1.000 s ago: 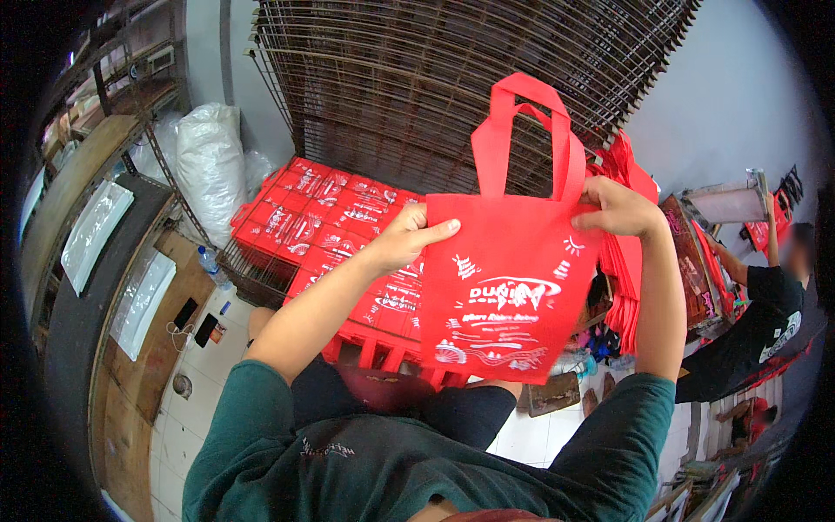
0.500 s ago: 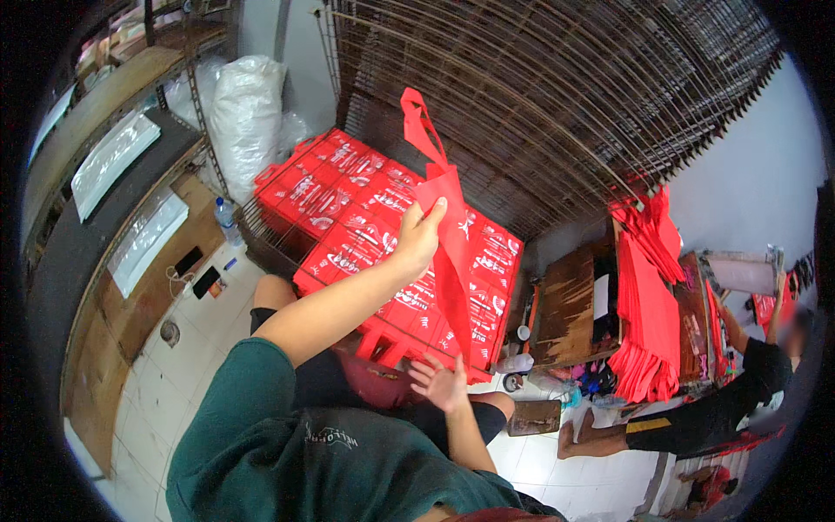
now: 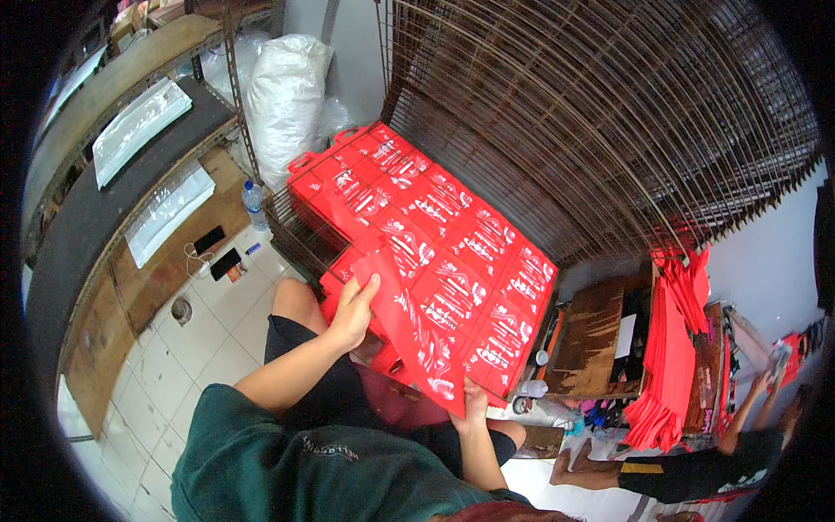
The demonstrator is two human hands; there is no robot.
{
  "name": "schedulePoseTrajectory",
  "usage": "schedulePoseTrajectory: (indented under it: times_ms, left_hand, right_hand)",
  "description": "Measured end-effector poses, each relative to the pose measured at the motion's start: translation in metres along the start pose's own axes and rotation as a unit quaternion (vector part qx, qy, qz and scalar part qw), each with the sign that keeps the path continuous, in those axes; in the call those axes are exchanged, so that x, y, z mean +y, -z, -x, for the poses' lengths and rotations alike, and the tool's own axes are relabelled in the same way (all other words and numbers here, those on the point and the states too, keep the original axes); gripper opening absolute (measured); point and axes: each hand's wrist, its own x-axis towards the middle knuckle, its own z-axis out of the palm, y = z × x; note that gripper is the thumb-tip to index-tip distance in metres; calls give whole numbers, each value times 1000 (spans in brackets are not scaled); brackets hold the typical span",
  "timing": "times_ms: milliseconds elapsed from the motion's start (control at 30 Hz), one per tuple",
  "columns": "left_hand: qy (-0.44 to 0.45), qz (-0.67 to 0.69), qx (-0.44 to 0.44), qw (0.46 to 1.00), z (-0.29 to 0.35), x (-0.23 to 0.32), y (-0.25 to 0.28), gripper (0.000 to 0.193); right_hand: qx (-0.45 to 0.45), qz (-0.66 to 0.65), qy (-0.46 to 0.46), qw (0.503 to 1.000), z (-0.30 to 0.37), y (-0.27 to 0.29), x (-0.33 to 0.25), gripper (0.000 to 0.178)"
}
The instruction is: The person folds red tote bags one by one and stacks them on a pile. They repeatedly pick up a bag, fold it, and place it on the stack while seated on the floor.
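Note:
A flat red fabric bag with white print is stretched between my hands, slanting down toward the right. My left hand pinches its near left edge, thumb on top. At its lower right corner my right hand grips it with the fingers closed. The bag lies over or just above rows of similar printed red bags spread on a wire rack; I cannot tell whether it touches them. Some red handle loops stick out at the rack's far left edge.
Raised wire mesh frames slope up behind the rack. Hanging red fabric pieces and a wooden cabinet stand to the right, near another person. A shelf, white sack, water bottle and phones are left.
My left hand has come down toward me with the bag, which was raised and folded with its handle up. My right hand, open before, now grips the bag's corner. The view has shifted.

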Motion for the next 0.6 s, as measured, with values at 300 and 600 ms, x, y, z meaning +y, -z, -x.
schedulePoseTrajectory:
  times_ms: [300, 600]
  left_hand:
    - [10, 27, -12, 1000, -93, 24, 12, 26]
    - [-185, 136, 101, 968, -240, 127, 42, 61]
  right_hand:
    - [145, 230, 120, 955, -85, -16, -3, 53]
    - [7, 194, 252, 948, -327, -186, -17, 55]
